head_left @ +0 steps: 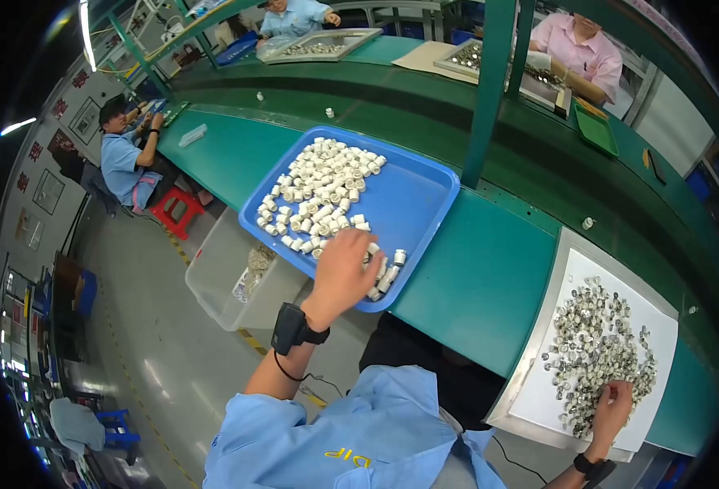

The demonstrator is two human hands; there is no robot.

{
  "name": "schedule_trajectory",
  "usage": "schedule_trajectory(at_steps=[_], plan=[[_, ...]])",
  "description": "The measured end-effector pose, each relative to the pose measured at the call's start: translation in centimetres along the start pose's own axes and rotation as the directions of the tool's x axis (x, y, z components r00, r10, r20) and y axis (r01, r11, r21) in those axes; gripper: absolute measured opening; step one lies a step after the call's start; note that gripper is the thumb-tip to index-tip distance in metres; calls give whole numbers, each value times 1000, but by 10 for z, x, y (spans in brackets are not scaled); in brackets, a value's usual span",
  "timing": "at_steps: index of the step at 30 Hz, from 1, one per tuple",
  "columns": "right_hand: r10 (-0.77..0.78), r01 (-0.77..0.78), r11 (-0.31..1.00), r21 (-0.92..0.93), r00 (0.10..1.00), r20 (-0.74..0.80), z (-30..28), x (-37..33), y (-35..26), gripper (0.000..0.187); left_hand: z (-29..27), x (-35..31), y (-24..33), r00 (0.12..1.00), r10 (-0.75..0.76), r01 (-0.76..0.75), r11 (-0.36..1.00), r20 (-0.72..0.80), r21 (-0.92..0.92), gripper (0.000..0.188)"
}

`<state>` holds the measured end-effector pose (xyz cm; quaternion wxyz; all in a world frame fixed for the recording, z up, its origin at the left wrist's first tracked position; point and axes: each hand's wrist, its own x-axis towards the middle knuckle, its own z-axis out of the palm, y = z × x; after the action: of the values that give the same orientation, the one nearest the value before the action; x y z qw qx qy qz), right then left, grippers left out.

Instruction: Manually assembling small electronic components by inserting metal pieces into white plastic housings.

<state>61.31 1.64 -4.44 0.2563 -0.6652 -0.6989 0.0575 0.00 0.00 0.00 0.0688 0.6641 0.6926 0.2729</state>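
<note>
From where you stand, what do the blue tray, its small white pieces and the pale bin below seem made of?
Blue tray: probably plastic, satin, with rounded corners. White pieces: opaque, smooth, perhaps plastic or ceramic; too small to tell. Pale bin: likely plastic, its smooth walls translucent.

White, short cylindrical caps (pixel 327 179) lie jumbled, some upright and others on their sides, across the left part of a rectangular blue plastic tray (pixel 416 191), with a smaller group at its near corner. At right, small silver-and-cream metallic pieces (pixel 594 326) spread in a loose layer over the white floor of a shallow metal-rimmed tray (pixel 524 383).
</note>
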Motion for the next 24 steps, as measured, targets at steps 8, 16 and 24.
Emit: schedule_trajectory(at_steps=[8,16,24], plan=[[289,-287,954,-88,957,14,37,70,-39,9,39,86,-55,966,-60,136,945,-251,299,31],[223,-223,975,-16,972,71,76,96,6,12,57,108,-77,978,-53,105,962,-204,253,32],[222,-218,969,118,975,-25,75,92,8,15,71,127,-65,991,-62,104,918,-120,383,29]])
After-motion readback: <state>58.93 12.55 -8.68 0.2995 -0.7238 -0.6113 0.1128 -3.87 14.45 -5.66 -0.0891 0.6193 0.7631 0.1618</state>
